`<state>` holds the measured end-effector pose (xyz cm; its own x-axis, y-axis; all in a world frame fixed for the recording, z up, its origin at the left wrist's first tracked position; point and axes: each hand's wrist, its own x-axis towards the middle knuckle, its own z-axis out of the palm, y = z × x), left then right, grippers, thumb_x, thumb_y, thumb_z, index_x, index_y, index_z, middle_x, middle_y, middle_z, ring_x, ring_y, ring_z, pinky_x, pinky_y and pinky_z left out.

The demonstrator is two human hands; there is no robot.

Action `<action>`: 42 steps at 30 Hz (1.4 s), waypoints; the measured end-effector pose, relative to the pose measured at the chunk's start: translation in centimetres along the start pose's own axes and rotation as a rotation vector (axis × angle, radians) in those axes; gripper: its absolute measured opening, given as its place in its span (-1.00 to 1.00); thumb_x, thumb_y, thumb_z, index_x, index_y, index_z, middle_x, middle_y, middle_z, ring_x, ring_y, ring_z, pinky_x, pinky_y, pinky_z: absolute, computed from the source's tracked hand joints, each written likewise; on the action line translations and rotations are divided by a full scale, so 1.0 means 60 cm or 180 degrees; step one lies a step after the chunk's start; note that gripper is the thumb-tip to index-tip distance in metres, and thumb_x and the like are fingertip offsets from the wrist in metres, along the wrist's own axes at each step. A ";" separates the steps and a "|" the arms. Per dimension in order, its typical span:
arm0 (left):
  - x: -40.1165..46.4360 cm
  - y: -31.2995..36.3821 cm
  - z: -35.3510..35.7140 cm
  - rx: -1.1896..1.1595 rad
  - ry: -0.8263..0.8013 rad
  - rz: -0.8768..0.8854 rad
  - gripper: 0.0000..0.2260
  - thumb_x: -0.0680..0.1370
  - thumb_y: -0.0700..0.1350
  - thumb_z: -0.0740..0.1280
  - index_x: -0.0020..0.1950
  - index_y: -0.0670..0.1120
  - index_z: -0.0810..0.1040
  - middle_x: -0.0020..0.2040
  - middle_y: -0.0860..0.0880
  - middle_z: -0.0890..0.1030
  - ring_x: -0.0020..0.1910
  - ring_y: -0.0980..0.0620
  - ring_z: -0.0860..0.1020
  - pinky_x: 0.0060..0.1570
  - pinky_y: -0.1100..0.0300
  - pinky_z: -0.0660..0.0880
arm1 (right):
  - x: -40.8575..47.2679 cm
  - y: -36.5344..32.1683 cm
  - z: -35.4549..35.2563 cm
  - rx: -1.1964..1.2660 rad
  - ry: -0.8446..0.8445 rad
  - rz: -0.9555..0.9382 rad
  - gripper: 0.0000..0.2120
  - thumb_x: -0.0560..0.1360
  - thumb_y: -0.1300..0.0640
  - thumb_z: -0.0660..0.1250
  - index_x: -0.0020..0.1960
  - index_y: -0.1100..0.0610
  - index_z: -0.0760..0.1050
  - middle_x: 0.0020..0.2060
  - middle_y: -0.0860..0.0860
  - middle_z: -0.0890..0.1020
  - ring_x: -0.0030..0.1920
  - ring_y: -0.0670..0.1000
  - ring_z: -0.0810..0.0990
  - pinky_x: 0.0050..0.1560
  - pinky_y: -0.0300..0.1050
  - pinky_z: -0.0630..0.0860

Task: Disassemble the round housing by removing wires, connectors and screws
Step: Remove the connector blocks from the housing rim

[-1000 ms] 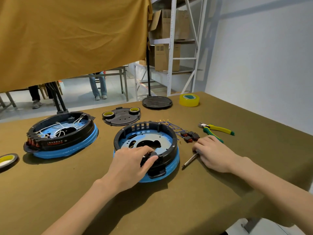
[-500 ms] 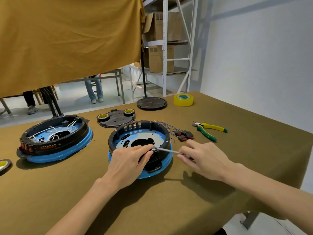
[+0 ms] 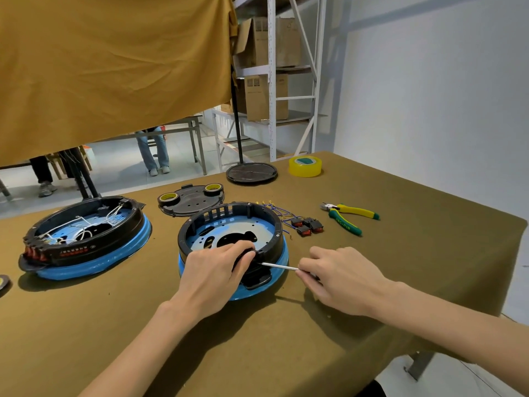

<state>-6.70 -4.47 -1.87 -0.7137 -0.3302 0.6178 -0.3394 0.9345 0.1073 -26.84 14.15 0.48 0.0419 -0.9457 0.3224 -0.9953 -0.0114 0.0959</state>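
Blue-rimmed round housing (image 3: 233,233): wires out; our left hand (image 3: 213,275) grips its rim, right hand (image 3: 340,277) pinches screwdriver (image 3: 279,266) — screws left.

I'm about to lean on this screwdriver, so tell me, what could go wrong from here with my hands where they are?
1. The screwdriver tip sits right beside the left hand gripping the housing rim; a slip could jab those fingers.
2. The right hand holds the tool nearly flat, so it may skid off rather than bite.
3. The removed switches and wires lie loose just behind the housing; a jolt could scatter them.
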 end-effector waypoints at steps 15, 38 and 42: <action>-0.004 -0.003 0.013 0.0027 0.0126 -0.0016 -0.66 0.69 0.17 0.09 0.25 0.13 0.60 0.28 0.08 0.62 -0.19 0.16 0.65 -0.26 0.29 0.57 | 0.047 -0.057 0.027 0.0442 -0.0364 0.0406 -0.70 0.71 -0.11 0.01 -0.08 -0.02 0.38 -0.28 -0.06 0.47 -0.32 -0.07 0.45 -0.32 -0.22 0.34; -0.002 -0.003 0.014 -0.0057 0.0246 0.0069 -0.64 0.69 0.13 0.15 0.32 0.06 0.64 0.18 0.10 0.72 -0.13 0.17 0.69 -0.19 0.37 0.53 | 0.130 -0.014 -0.046 -0.0706 -0.0729 -0.0638 -0.67 0.69 -0.13 0.03 0.12 0.08 0.44 -0.31 -0.04 0.42 -0.37 -0.03 0.43 -0.35 -0.09 0.37; -0.004 -0.002 0.011 -0.0072 0.0231 0.0029 -0.63 0.69 0.13 0.14 0.34 0.06 0.63 0.17 0.11 0.72 -0.13 0.19 0.68 -0.16 0.42 0.46 | 0.152 -0.015 -0.066 -0.0754 -0.1048 -0.0793 -0.63 0.69 -0.09 0.07 0.04 0.13 0.52 -0.30 0.00 0.47 -0.30 0.06 0.52 -0.29 -0.02 0.50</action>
<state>-6.93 -4.59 -2.55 -0.6701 -0.3119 0.6736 -0.3186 0.9404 0.1186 -25.22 6.84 7.05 0.2090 -0.9767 -0.0497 -0.9097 -0.2128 0.3567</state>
